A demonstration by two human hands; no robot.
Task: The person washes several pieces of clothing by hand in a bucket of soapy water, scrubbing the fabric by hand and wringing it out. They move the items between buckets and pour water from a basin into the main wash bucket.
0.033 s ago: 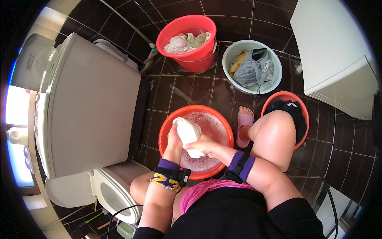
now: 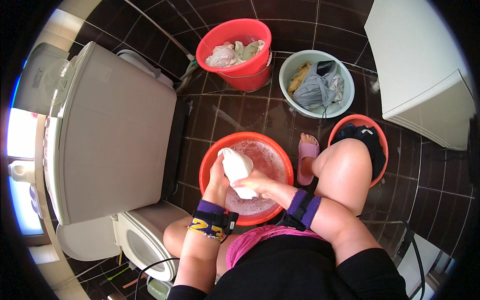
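Observation:
A bunched white cloth [image 2: 237,167] is gripped in both my hands above a red-orange basin [image 2: 289,175]. My left hand [image 2: 217,175] wraps its left side, with the fingers partly hidden behind the fabric. On the lower right, my right hand [image 2: 254,182] closes round it, thumb lying across the front. Beneath the cloth, the basin contains cloudy, pinkish-looking water [image 2: 267,162] with foam and bubbles. I cannot tell what kind of garment or towel the cloth is.
Beyond the basin stand a red bucket [image 2: 245,79] of pale laundry and a pale green tub [image 2: 285,90] of grey and tan clothes. A red basin [image 2: 384,155] of dark clothes sits beside my right knee. A large white appliance [image 2: 112,135] and a toilet [image 2: 145,250] are at left.

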